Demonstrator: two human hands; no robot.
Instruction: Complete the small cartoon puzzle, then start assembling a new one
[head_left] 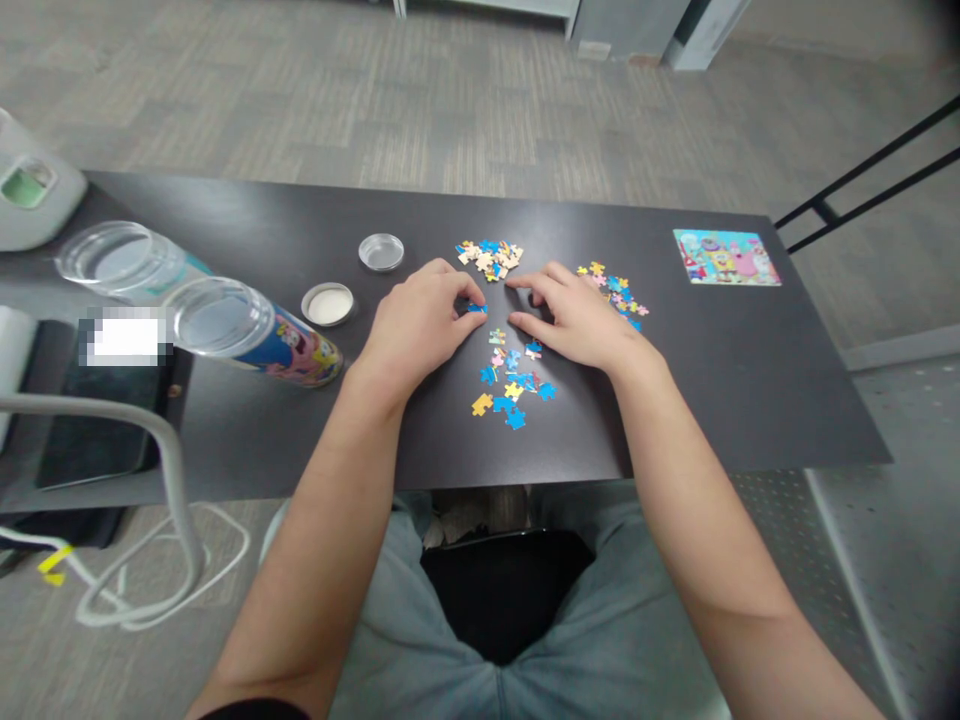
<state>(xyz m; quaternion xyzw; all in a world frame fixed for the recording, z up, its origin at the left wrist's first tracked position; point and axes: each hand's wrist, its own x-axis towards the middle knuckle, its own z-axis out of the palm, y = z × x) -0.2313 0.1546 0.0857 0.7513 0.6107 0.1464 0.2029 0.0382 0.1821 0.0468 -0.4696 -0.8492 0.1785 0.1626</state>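
Observation:
Between the thumb and forefinger of my left hand [426, 322] is a blue puzzle piece [478, 309], partly covered by the fingertips. My right hand [574, 312] holds nothing; its thumb and forefinger are spread apart over the table. Just beyond the fingertips lies a pile of puzzle pieces [491, 258], many with their plain backs up. Nearer to me, loose blue, yellow and pink pieces [514, 385] are scattered. Another group of pieces [619, 292] lies beside my right hand, partly hidden by it.
A printed cartoon picture card [726, 257] lies at the right. To the left stand two clear cylindrical containers [221, 318], [120, 256] near a clear lid [381, 252] and a white-lined lid [328, 304]. A black tablet-like device [105, 425] and a grey cable [176, 480] are at far left.

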